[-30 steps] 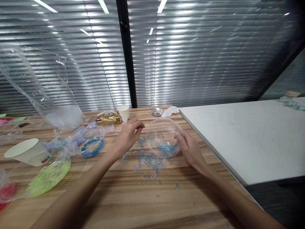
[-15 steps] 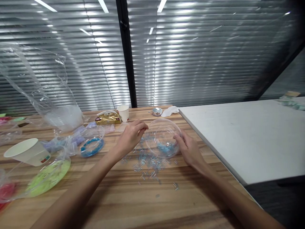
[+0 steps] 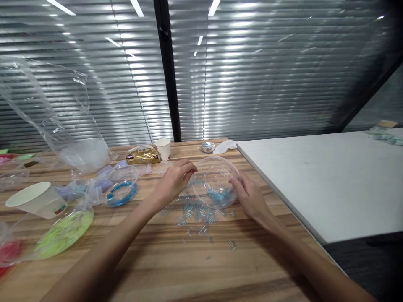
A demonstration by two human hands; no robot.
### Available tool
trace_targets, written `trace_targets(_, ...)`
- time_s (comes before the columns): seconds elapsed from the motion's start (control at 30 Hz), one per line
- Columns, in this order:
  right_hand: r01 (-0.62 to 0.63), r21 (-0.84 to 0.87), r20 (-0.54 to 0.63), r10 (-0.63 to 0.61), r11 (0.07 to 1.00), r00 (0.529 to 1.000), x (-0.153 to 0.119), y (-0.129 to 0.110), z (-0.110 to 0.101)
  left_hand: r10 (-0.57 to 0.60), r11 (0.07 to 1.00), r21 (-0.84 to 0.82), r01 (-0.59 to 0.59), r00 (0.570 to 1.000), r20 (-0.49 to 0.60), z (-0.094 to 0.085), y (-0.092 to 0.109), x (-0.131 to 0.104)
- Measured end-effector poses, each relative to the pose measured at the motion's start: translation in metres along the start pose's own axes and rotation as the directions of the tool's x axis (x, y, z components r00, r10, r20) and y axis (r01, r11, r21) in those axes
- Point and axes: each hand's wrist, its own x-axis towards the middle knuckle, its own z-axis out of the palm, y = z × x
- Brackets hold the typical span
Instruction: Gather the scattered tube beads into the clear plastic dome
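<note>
A clear round plastic container point(image 3: 217, 163) is tilted over the wooden table, with small light-blue pieces point(image 3: 219, 194) gathered in its lower part. My right hand point(image 3: 251, 196) grips its right rim, thumb across the near side. At the upper left of the container is my left hand point(image 3: 176, 179), its fingers pinched together by the rim; anything between the fingertips is too small to make out. Many thin, shiny blue-grey tube pieces point(image 3: 197, 216) lie scattered on the wood below the container and between my hands.
To the left are a clear container with a blue ring point(image 3: 122, 194), a tilted paper cup point(image 3: 36, 200), a yellow-green dish point(image 3: 66, 233) and a plastic bag point(image 3: 85, 155). Behind stand a gold packet point(image 3: 143, 155), a white cup point(image 3: 163, 149), a small round tin point(image 3: 208, 147) and a tissue point(image 3: 225, 146).
My left hand has shifted very slightly to the right, closer to the container's rim. My right hand and the container look unchanged.
</note>
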Motion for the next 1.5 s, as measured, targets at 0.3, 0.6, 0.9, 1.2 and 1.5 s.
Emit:
trace_targets(0.3, 0.006, 0.003, 0.006, -0.006, 1.0, 1.0, 0.0004, 0.0, -0.0002, 0.0, 1.0, 0.01, 0.0, 1.0, 0.009, 0.0011, -0.0008, -0.0001)
trace_targets(0.6, 0.019, -0.005, 0.004, -0.019, 1.0, 1.0, -0.0002, 0.0001, -0.0003, -0.004, 1.0, 0.01, 0.003, 1.0, 0.029, 0.0015, -0.0008, -0.0004)
trace_targets(0.9, 0.012, 0.007, 0.011, -0.012, 1.0, 1.0, -0.0003, -0.0015, -0.0008, 0.001, 1.0, 0.023, -0.002, 0.999, 0.052, 0.0024, -0.001, -0.0008)
trace_targets(1.2, 0.008, 0.008, 0.021, -0.008, 1.0, 1.0, -0.0006, -0.0011, -0.0011, -0.01, 1.0, 0.026, 0.008, 0.999, 0.052, 0.0026, -0.0002, -0.0007)
trace_targets(1.5, 0.013, 0.007, 0.019, -0.013, 1.0, 1.0, -0.0004, -0.0012, -0.001, 0.011, 0.999, 0.042, -0.013, 0.998, 0.055, 0.0037, -0.0005, -0.0012)
